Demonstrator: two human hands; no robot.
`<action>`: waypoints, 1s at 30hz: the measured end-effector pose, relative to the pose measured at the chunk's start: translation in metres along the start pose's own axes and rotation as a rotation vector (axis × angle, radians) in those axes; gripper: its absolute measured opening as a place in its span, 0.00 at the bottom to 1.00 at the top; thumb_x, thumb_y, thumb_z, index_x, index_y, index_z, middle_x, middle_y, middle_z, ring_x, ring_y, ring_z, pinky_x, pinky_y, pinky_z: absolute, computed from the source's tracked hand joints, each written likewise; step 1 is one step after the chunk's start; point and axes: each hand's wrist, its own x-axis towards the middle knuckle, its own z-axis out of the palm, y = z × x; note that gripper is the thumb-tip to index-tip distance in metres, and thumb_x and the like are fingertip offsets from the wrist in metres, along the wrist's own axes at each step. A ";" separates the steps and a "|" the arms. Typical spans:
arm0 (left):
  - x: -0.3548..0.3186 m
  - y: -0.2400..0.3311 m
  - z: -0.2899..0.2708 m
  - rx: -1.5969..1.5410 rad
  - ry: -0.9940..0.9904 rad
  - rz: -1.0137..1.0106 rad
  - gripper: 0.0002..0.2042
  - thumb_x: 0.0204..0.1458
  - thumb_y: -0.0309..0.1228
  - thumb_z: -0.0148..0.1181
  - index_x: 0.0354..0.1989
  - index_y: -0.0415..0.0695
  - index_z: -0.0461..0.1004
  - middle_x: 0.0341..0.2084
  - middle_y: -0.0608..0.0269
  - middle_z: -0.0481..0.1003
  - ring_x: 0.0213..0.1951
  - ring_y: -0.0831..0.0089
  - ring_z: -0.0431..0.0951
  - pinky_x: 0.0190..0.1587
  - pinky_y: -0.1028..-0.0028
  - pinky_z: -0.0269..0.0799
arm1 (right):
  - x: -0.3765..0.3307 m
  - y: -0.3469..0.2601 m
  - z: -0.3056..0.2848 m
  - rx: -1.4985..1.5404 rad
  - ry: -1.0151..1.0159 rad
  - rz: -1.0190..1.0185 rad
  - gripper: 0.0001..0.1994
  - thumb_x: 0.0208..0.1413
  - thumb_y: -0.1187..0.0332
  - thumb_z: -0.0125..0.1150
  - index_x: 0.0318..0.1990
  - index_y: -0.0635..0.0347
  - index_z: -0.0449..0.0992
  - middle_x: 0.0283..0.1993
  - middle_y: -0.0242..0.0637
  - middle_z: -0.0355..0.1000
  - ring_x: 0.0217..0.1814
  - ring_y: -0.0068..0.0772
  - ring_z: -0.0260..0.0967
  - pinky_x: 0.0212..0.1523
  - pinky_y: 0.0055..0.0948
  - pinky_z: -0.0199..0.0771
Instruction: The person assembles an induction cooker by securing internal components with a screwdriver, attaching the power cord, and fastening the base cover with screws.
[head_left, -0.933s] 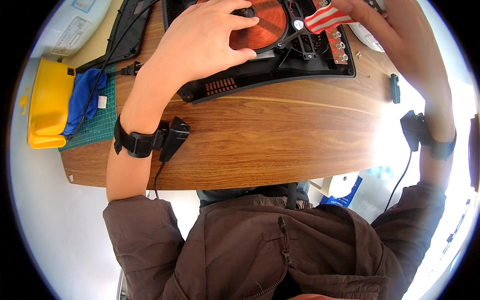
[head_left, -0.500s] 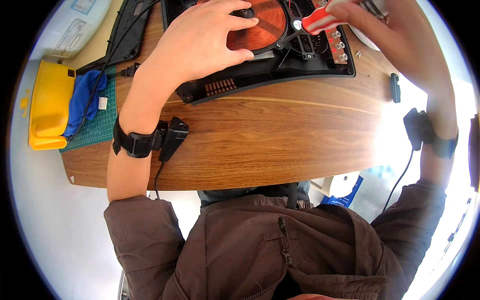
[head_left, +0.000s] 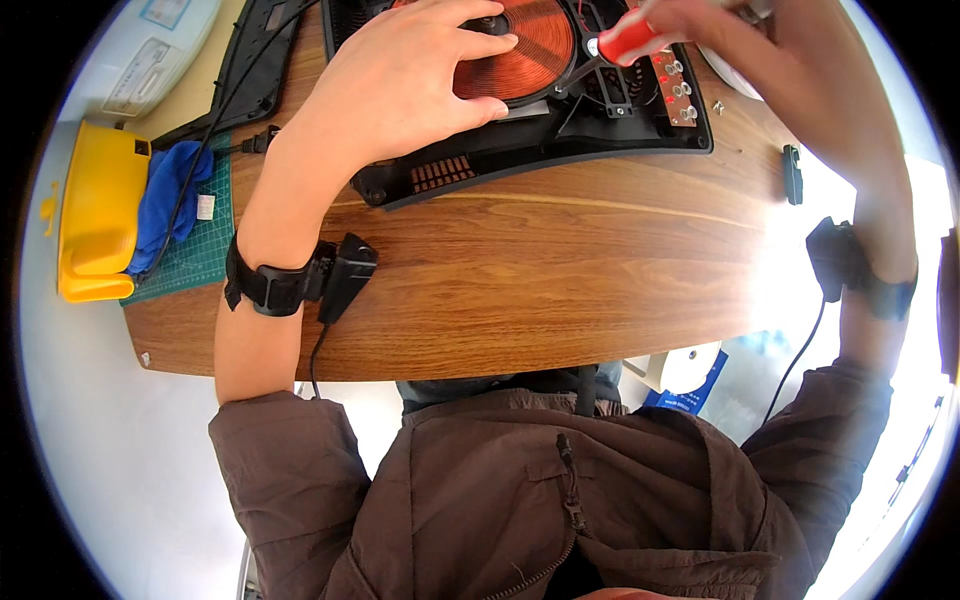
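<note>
An opened induction cooker with a black plastic housing [head_left: 560, 138] lies on the table at the top of the view. My left hand [head_left: 405, 80] rests over its round copper coil [head_left: 540, 45], fingers spread and grasping nothing. In my right hand [head_left: 755, 45] is a screwdriver with a red and white handle [head_left: 628, 38]. Its shaft slants down to the left, with the tip at a screw by the coil's right edge. Beside the coil sits a fan frame [head_left: 612, 95], and further right a brown circuit board [head_left: 672, 85]. The upper part of my right hand is cut off by the frame.
Small screws [head_left: 718, 107] and a black clip-like piece [head_left: 792, 175] lie right of the housing. At left are a yellow plastic holder [head_left: 100, 215], a blue cloth [head_left: 165, 205], a green cutting mat [head_left: 212, 240], a black panel [head_left: 255, 70] and a cord with a plug [head_left: 262, 140].
The screwdriver handle has turned and shifted slightly left, and more of its shaft shows. My right hand has moved a little with it. My left hand has stayed put.
</note>
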 end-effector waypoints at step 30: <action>0.001 0.003 -0.002 0.003 -0.004 -0.004 0.27 0.54 0.44 0.69 0.58 0.39 0.79 0.66 0.48 0.70 0.67 0.53 0.69 0.70 0.60 0.62 | -0.005 0.000 -0.006 0.055 0.011 0.088 0.19 0.67 0.63 0.61 0.59 0.63 0.68 0.34 0.38 0.76 0.27 0.25 0.76 0.24 0.19 0.75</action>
